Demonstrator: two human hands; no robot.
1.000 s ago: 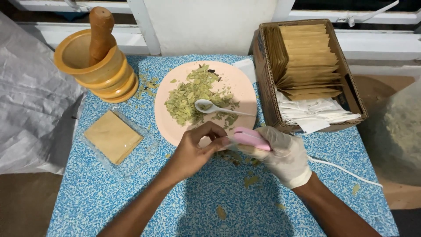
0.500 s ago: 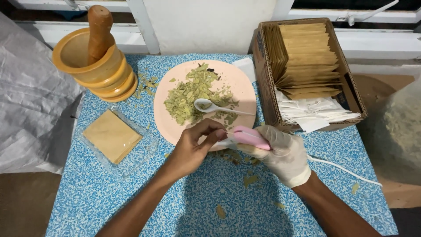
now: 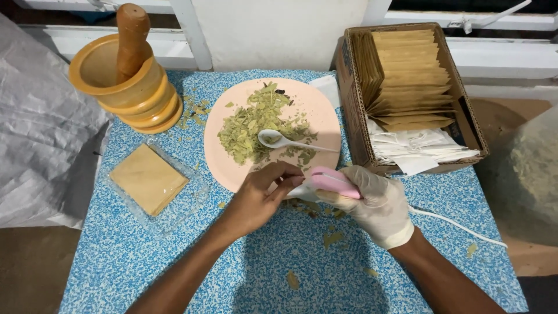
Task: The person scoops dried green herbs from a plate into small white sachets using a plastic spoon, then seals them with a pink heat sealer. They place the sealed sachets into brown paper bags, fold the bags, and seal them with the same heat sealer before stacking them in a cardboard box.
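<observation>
The person's two hands meet at the middle of the blue speckled table (image 3: pixel 174 256), just below the near rim of the pink plate (image 3: pixel 232 157). The gloved right hand (image 3: pixel 372 203) is wrapped around a small pink sealer (image 3: pixel 334 181), fingers curled together over its top, with a white cord (image 3: pixel 453 224) trailing off toward four o'clock. The bare left hand (image 3: pixel 256 197) comes in from seven o'clock, its fingertips bunched and pinching a small white sachet (image 3: pixel 302 191) right at the sealer's nose; the sachet is mostly hidden between the two hands, so I can't tell how much of it sits inside the tool.

On the plate, at twelve o'clock from the hands, lies a heap of dried green leaves (image 3: pixel 256 125) with a white spoon (image 3: pixel 285 140) resting across it, bowl to the left and handle pointing to three o'clock. Loose leaf crumbs (image 3: pixel 331 237) are scattered on the table under and below the hands.

At two o'clock stands a cardboard box (image 3: pixel 354 116) packed with upright brown envelopes (image 3: pixel 410 75) at the back and white sachets (image 3: pixel 418 148) at the front. At ten o'clock sits a yellow mortar (image 3: pixel 125 87) with a wooden pestle (image 3: pixel 132 38) leaning in it. At nine o'clock lies a clear packet of tan sheets (image 3: pixel 148 179), and past the table's left edge a grey plastic sheet (image 3: pixel 40 145).
</observation>
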